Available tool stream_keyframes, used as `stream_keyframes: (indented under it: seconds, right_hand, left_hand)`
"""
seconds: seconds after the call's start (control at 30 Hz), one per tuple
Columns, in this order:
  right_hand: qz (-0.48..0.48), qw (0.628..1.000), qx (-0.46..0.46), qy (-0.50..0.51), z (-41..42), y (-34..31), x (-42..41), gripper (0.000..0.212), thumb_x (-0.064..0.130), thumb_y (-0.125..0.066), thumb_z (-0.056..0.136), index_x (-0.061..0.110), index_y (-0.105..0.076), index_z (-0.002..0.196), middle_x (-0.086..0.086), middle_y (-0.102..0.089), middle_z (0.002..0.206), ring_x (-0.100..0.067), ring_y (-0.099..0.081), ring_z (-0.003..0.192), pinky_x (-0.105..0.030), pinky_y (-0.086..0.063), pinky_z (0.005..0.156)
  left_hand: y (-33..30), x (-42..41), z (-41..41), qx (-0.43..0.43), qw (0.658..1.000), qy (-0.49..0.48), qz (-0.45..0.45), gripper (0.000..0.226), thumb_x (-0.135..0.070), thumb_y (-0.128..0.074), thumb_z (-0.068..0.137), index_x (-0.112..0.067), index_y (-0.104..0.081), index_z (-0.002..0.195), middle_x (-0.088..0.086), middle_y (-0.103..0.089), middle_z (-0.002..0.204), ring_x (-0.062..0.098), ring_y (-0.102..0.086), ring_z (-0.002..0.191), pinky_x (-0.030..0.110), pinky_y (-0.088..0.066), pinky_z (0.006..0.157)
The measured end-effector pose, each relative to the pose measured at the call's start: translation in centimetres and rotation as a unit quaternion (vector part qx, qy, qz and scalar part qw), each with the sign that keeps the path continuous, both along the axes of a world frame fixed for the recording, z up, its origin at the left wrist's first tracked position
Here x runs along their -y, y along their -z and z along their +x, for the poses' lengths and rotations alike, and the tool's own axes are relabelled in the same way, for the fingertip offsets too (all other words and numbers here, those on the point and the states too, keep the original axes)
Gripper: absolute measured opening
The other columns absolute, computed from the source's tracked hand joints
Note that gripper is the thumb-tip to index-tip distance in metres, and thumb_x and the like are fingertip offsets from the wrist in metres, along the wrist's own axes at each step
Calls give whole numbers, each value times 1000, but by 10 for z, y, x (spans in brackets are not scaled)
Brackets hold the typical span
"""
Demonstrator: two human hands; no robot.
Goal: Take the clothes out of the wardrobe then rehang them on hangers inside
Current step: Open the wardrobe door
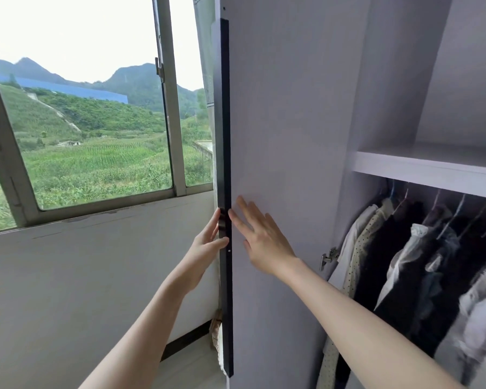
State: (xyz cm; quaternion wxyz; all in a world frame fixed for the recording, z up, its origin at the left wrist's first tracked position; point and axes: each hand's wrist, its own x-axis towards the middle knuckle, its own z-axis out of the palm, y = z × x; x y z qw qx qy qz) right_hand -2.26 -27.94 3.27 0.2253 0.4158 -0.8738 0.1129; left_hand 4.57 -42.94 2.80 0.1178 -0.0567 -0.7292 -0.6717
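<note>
Wardrobe door (281,164): swung open, its pale inner face turned to the camera, its dark edge strip (225,192) seen end-on.
Left hand (205,245): wrapped round the dark edge strip, thumb on the near side, fingers curled behind it.
Right hand (261,240): laid flat on the door's inner face just beside the edge, fingers straight and spread apart.
Clothes (421,265): hung on hangers in a row under the shelf (421,167), at the wardrobe's lower right.
Hinge (329,256): seen at the door's inner edge, beside the leftmost garment.
Window (90,122): seen left of the door.

Both bare arms outstretched, left hand (206,242) with thumb and fingers curled, right hand (260,237) flat, fingers spread.
</note>
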Motion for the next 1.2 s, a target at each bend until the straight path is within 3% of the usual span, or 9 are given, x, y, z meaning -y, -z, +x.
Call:
stream_keyframes:
  seconds: [0.23,0.37,0.53,0.63,0.73,0.83,1.0,1.1,1.2]
  right_hand:
    - [44,998,20,42,-1,-11,11,77,7,-42,94,33,7,147,8,27,152,-19,9,144,-39,-2,116]
    - [31,997,53,46,11,-13,-3,67,25,-39,99,33,6,148,3,19,155,-18,9,144,-38,1,117]
    - [-46,995,24,85,32,1,-67,64,28,-42,98,29,-3,149,-2,5,157,-19,3,145,-38,2,116]
    - [-61,987,-47,137,41,11,-125,66,24,-57,90,20,-24,147,-11,-18,154,-29,-20,141,-49,-15,113]
    - [-50,970,-102,213,52,10,-195,63,28,-61,86,17,-35,143,-16,-30,149,-33,-29,138,-56,-25,109]
    - [-42,944,-150,291,66,0,-263,53,36,-42,91,18,-36,141,-14,-32,149,-32,-30,137,-57,-23,110]
    - [-21,896,-193,399,97,-11,-368,54,40,-30,90,19,-36,139,-14,-38,146,-33,-35,135,-58,-22,109]
    - [-20,864,-199,462,115,-10,-422,54,39,-33,89,19,-38,139,-14,-38,145,-34,-34,135,-57,-21,108]
    - [-2,841,-205,500,123,-9,-458,58,35,-47,85,18,-38,139,-15,-36,146,-34,-29,136,-60,-21,107]
  left_hand:
    - [-3,3,0,33,994,-4,-103,76,-7,-49,93,-40,-5,146,-13,-4,155,9,-12,142,28,-16,112]
    - [7,-10,9,-25,962,-72,-263,75,-11,-49,94,-31,1,147,-9,3,156,4,1,142,16,-6,109]
    - [33,-51,26,-142,899,-140,-390,76,-19,-51,94,-41,7,139,-16,13,151,5,17,140,29,-1,115]
    - [32,-86,21,-183,870,-145,-434,71,-25,-49,95,-39,3,142,-12,9,153,9,17,141,34,-1,116]
    - [24,-140,11,-221,856,-120,-452,63,-37,-39,97,-39,3,144,-11,8,154,9,17,141,33,1,115]
    - [17,-200,0,-264,839,-77,-470,59,-46,-25,93,-38,-2,146,-7,1,154,13,11,143,34,-1,115]
    - [16,-299,-18,-307,835,-25,-456,60,-44,-29,93,-30,-10,148,-7,-2,153,14,8,143,36,-2,115]
    - [15,-357,-24,-318,847,31,-424,62,-37,-44,96,-30,-8,146,-6,-2,154,14,9,143,38,-3,117]
    - [8,-400,-35,-339,847,66,-405,64,-40,-42,94,-24,-12,148,2,-9,155,17,3,142,39,-7,116]
